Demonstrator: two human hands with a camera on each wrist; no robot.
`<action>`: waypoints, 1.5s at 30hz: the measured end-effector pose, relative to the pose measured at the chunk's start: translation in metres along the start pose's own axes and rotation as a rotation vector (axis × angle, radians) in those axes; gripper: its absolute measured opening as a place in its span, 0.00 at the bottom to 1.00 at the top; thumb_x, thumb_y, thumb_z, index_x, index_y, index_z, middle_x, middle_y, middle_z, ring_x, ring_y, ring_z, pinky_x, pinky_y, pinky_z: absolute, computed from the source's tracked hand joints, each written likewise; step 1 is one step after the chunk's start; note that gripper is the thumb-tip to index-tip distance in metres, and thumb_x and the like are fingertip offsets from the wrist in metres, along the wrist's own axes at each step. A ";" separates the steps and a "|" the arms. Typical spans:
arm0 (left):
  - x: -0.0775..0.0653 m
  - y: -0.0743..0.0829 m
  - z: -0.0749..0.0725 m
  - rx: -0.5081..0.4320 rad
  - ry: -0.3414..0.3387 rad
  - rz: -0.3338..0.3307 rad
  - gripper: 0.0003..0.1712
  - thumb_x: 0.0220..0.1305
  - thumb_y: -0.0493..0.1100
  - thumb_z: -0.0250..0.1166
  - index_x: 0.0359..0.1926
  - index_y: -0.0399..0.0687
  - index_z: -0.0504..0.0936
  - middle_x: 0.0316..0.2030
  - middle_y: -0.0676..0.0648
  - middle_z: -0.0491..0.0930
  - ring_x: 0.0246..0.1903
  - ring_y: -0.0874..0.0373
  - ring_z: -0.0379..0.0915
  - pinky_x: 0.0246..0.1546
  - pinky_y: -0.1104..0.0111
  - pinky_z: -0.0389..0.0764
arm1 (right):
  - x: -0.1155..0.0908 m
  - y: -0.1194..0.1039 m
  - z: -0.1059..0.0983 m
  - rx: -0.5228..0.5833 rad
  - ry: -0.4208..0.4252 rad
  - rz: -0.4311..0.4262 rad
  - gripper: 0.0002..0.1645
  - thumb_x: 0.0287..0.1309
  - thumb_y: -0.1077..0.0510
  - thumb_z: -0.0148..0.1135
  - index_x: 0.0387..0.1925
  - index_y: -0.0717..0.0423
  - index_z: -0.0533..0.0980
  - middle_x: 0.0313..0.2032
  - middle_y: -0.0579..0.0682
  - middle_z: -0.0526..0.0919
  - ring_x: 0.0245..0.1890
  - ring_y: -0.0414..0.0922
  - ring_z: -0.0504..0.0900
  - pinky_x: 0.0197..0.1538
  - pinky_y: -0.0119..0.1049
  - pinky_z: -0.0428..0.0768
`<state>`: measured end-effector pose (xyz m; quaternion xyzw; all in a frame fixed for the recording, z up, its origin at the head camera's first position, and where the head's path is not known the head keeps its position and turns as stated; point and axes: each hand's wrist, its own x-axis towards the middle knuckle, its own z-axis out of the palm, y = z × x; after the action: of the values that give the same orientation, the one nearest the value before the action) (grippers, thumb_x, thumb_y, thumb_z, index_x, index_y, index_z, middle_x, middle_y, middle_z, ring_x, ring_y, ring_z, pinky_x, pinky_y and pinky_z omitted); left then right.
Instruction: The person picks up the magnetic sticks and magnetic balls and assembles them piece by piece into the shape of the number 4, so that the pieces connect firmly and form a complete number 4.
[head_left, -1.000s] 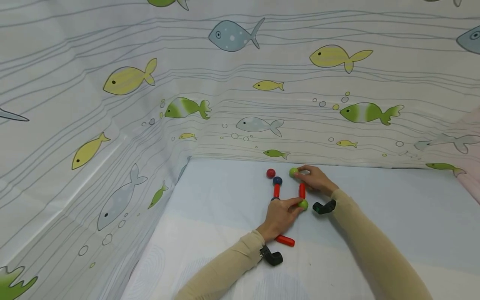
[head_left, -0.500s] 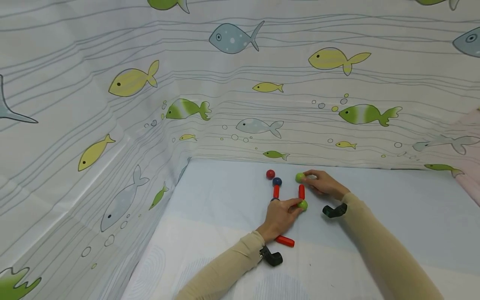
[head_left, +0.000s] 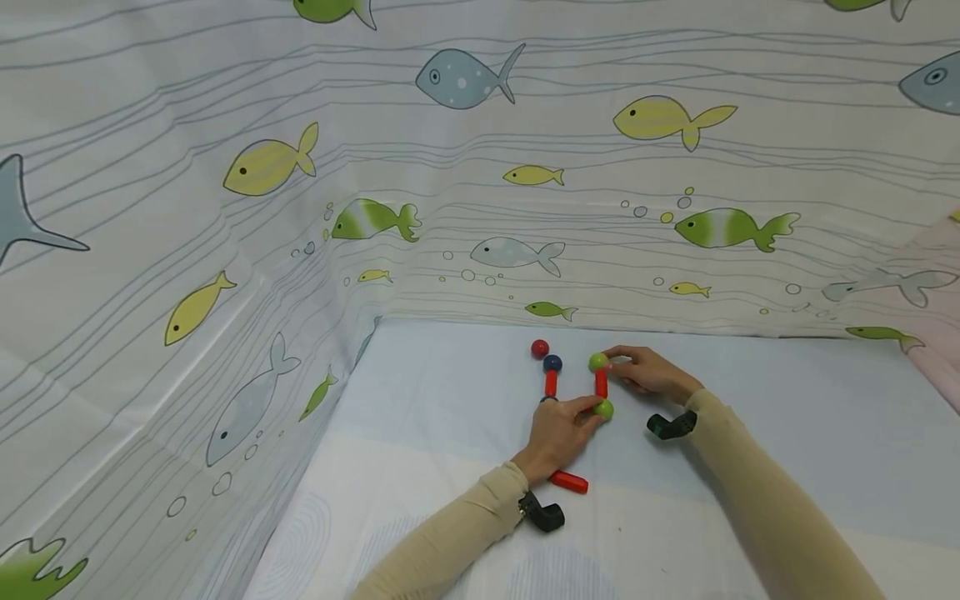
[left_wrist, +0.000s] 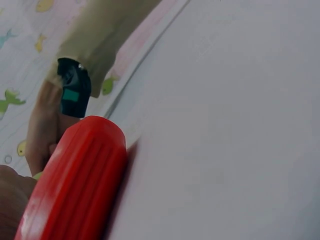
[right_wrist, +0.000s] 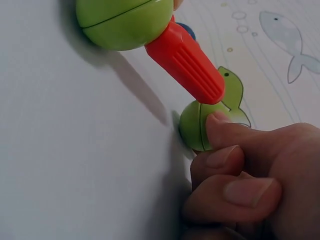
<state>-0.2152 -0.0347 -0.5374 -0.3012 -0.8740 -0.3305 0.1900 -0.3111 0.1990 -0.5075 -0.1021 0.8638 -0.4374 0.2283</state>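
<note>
My left hand pinches the nearer green ball between thumb and index finger. From that ball a ridged red rod points toward the farther green ball, held by the thumb and fingers of my right hand. In the right wrist view the rod's end is right at the upper edge of this farther ball. Left of them, a second red rod runs from a blue ball to another blue ball, partly hidden behind my left hand.
A red ball lies beyond the blue ball. Another red rod lies beside my left wrist, partly covered by it, and looms large in the left wrist view. A fish-printed sheet rises behind the pale tabletop.
My right hand has brought the farther green ball rightward and then nearer, down to the far end of the red rod. The left hand keeps its grip in place.
</note>
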 end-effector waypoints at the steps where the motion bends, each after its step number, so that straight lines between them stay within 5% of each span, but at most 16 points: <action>1: 0.000 0.000 0.000 0.000 0.003 0.002 0.17 0.64 0.46 0.77 0.53 0.48 0.92 0.32 0.52 0.92 0.18 0.74 0.59 0.23 0.85 0.51 | 0.000 0.001 0.000 0.002 0.001 -0.001 0.32 0.78 0.47 0.59 0.74 0.57 0.70 0.20 0.45 0.68 0.20 0.43 0.67 0.27 0.33 0.63; 17: 0.001 0.000 -0.001 -0.024 -0.001 -0.017 0.16 0.65 0.45 0.77 0.52 0.48 0.92 0.20 0.54 0.83 0.18 0.74 0.59 0.22 0.84 0.52 | -0.006 0.004 0.006 0.027 0.031 -0.028 0.28 0.77 0.50 0.60 0.71 0.55 0.74 0.23 0.45 0.72 0.21 0.42 0.69 0.28 0.32 0.66; 31: 0.002 -0.001 0.000 -0.022 0.018 -0.010 0.16 0.64 0.44 0.78 0.52 0.47 0.92 0.31 0.51 0.92 0.18 0.76 0.56 0.21 0.85 0.52 | -0.007 0.004 0.010 0.046 0.100 -0.047 0.29 0.78 0.46 0.59 0.73 0.53 0.70 0.25 0.44 0.71 0.25 0.42 0.70 0.32 0.34 0.67; 45: 0.001 -0.001 0.002 -0.038 0.005 -0.021 0.16 0.65 0.44 0.77 0.52 0.46 0.91 0.25 0.52 0.89 0.17 0.77 0.55 0.19 0.85 0.52 | -0.007 0.008 0.013 0.029 0.097 -0.088 0.29 0.79 0.47 0.59 0.73 0.52 0.71 0.24 0.45 0.71 0.25 0.43 0.69 0.31 0.33 0.67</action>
<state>-0.2174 -0.0334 -0.5390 -0.2945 -0.8703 -0.3498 0.1830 -0.2982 0.1977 -0.5183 -0.1153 0.8622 -0.4636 0.1683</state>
